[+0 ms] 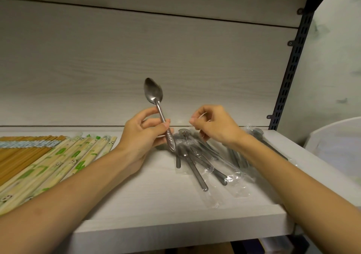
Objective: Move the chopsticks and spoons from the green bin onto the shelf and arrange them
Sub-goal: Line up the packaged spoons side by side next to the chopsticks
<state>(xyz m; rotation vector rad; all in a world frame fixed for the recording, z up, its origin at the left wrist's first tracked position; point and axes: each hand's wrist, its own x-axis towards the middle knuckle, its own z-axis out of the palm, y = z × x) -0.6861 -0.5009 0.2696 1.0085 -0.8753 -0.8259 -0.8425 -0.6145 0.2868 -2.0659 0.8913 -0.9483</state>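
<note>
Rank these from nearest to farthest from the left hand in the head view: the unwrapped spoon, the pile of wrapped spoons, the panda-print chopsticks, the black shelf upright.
1. Unwrapped spoon: gripped in the left hand itself, bowl up.
2. Pile of wrapped spoons: just to its right on the shelf.
3. Panda-print chopsticks: farther out to its left.
4. Black shelf upright: far right, at the back.
</note>
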